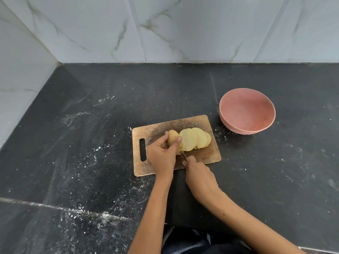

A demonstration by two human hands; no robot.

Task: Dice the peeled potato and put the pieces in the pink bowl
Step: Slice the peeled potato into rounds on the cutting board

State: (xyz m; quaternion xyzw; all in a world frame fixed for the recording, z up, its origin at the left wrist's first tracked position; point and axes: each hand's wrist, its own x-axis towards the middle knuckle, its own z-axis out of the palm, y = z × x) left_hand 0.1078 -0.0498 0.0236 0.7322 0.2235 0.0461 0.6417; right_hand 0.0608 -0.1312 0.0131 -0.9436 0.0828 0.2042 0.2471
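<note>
On the cutting board, the left hand clamps the uncut potato end; slices fan toward 3 o'clock. The right hand grips the knife. The blade runs beside the left fingertips, so a slip could nick them; the pink bowl sits empty at 1 o'clock.

Cutting board on counter; potato and slices on board; bowl right-behind board.

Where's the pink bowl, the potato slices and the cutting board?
pink bowl (246, 114): head view, inside wall.
potato slices (190, 139): head view, flat face of the front slice.
cutting board (156, 132): head view, bare wood near the slot.
</note>
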